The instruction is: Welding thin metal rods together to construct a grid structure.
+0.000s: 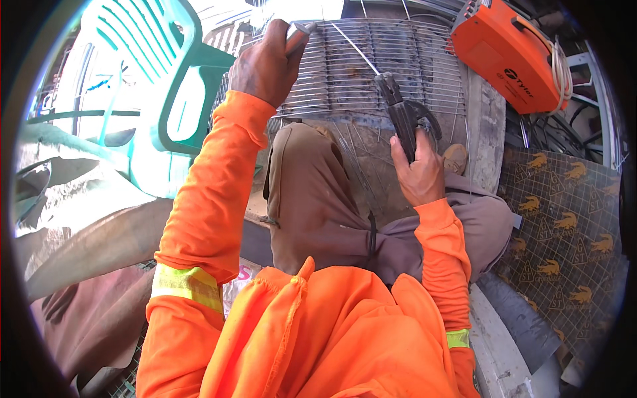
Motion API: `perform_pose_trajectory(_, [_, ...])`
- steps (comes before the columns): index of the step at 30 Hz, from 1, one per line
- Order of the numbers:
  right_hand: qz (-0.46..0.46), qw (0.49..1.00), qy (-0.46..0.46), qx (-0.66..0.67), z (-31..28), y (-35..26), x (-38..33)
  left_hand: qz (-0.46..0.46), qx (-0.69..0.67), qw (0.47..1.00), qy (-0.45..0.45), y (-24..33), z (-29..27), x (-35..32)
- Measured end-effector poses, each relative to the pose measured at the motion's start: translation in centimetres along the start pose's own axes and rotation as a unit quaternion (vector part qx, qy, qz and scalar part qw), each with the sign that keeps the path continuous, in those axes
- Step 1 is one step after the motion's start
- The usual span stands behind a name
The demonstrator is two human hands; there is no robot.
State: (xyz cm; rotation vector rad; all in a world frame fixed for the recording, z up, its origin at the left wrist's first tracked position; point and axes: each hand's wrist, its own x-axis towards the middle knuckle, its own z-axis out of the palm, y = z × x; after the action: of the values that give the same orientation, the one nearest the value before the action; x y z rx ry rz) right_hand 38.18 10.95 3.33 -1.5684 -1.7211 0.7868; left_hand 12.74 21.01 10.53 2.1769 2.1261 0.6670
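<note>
My right hand [421, 169] is closed around the handle of a black welding electrode holder [401, 118]. A thin pale welding rod [355, 48] sticks out of its jaws, slanting up and to the left over a grille of parallel metal bars [318, 74]. At the grille's upper left, my left hand [267, 66] is closed on a grey metal piece [296, 38]; its kind cannot be made out, since the fist hides part of it. The rod's far tip is close to the grille's upper part, and whether they touch cannot be told.
A green plastic chair [174, 79] stands at the left. At the upper right is an orange welding machine [507, 56] with a pale coiled cable [561, 76]. A dark printed board [561, 232] lies at the right. My bent legs [312, 192] are below the grille.
</note>
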Motion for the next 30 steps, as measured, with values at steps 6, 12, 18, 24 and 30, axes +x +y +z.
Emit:
perform_pose_trajectory(6, [0.011,1.0,-0.006,-0.008,0.3,0.2,-0.2,0.045,-0.002,0.999,0.009,1.5,-2.9,4.1])
perform_pose_trajectory(12, [0.003,1.0,-0.006,-0.028,0.9,-0.2,-0.3,0.078,-0.219,0.972,0.028,-2.9,-0.5,7.3])
perform_pose_trajectory(18, [0.001,1.0,-0.012,-0.022,1.3,-0.1,-0.3,0.216,0.111,0.97,0.013,-6.1,-0.6,9.8])
perform_pose_trajectory(24, [-0.002,1.0,-0.009,-0.027,1.4,0.2,-0.2,-0.015,-0.204,0.979,-0.022,-2.9,-1.7,8.8])
perform_pose_trajectory(30, [-0.001,0.999,-0.016,-0.033,1.6,0.1,-0.2,0.39,0.354,0.849,0.053,-5.0,0.4,11.4])
